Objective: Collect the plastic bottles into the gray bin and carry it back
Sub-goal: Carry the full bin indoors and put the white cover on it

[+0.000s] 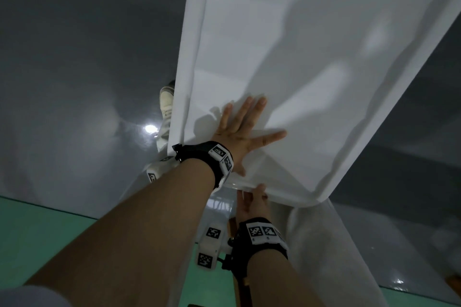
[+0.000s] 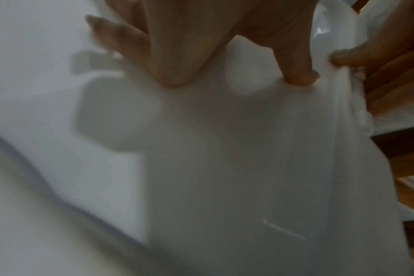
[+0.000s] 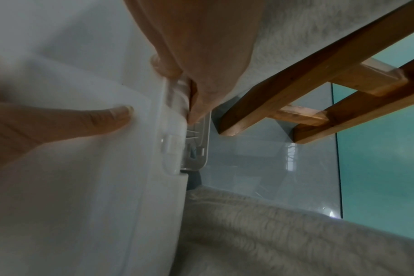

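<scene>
The gray bin (image 1: pixel 299 57) is a large pale plastic tub, held tilted in front of me, its broad smooth face filling the head view. My left hand (image 1: pixel 245 129) lies flat on that face with fingers spread, and its fingertips (image 2: pixel 298 74) press the plastic. My right hand (image 1: pixel 253 199) grips the bin's near rim from below, with its fingers (image 3: pixel 164 69) curled over the rim's edge. A moulded white catch (image 3: pixel 171 147) sits on that rim. No plastic bottle shows in any view, and the bin's inside is hidden.
A glossy grey floor (image 1: pixel 74 82) lies below, with a green band (image 1: pixel 62 227) along its near side. Wooden frame bars (image 3: pixel 319 74) cross close to my right hand. My light shoe (image 1: pixel 166 99) and pale trouser leg (image 3: pixel 296 242) stand under the bin.
</scene>
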